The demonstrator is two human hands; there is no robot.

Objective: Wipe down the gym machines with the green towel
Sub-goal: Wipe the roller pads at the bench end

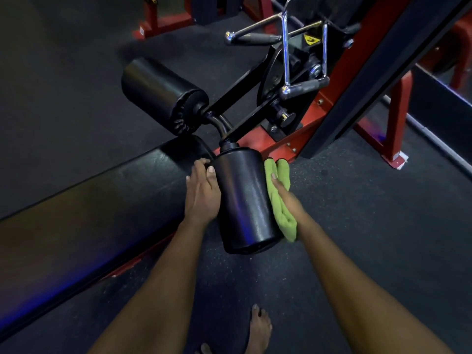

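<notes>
A black padded roller [242, 200] of a red and black gym machine sticks out towards me at mid-frame. My left hand [203, 190] grips its left side, thumb on top and fingers curled round it. My right hand [287, 200] holds the folded green towel [278, 195] against the roller's right side; most of that hand's fingers are hidden behind the towel. A second black roller [163, 95] sits on the same bar, farther back on the left.
A long black bench pad [89, 200] runs from the lower left up to the rollers. Chrome cable handles [301, 54] hang above the red frame [288, 141] at the back. The floor is dark rubber. A bare foot [259, 328] stands at the bottom.
</notes>
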